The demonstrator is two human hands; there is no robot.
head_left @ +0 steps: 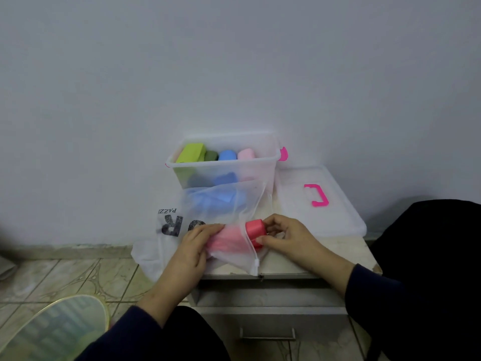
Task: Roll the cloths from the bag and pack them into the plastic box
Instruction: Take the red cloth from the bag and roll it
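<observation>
- Right now the right hand point(282, 237) is pinching the red cloth point(255, 230) at the mouth of the mesh bag point(223, 204); the left hand point(192, 246) is gripping the bag over the cloth's covered part.
- Cloth is looking soft, light and limp, so probably best taken by its exposed end.
- Bag is lying on the table point(312, 261), touching the plastic box point(223, 162), which is already holding four rolls.
- Lid point(320, 201) is crowding the right side; table front edge is close, and free room is looking tight.
</observation>
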